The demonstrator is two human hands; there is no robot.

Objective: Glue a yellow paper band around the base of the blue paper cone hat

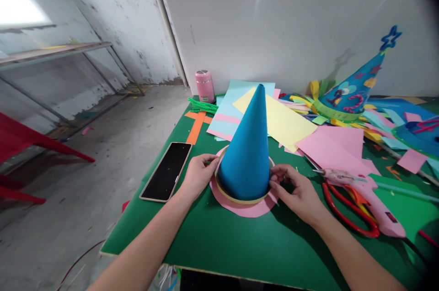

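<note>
A tall blue paper cone hat (247,145) stands upright near the front of the green table. Around its base runs a thin yellow paper strip (240,200), and beneath that spreads a round pink paper brim (247,210). My left hand (200,173) pinches the hat's edge at the left, thumb and forefinger together at the strip. On the opposite side, the fingers of my right hand (295,189) are bent in and closed on the hat's base edge. Their tips partly hide the strip and brim there.
Left lies a phone (166,171); behind it are orange paper (196,128), green pipe cleaners (202,106) and a pink flask (205,86). A pink glue gun (372,199) overlaps red-handled scissors (346,218) at right. A decorated hat (355,87) stands behind, among paper strips.
</note>
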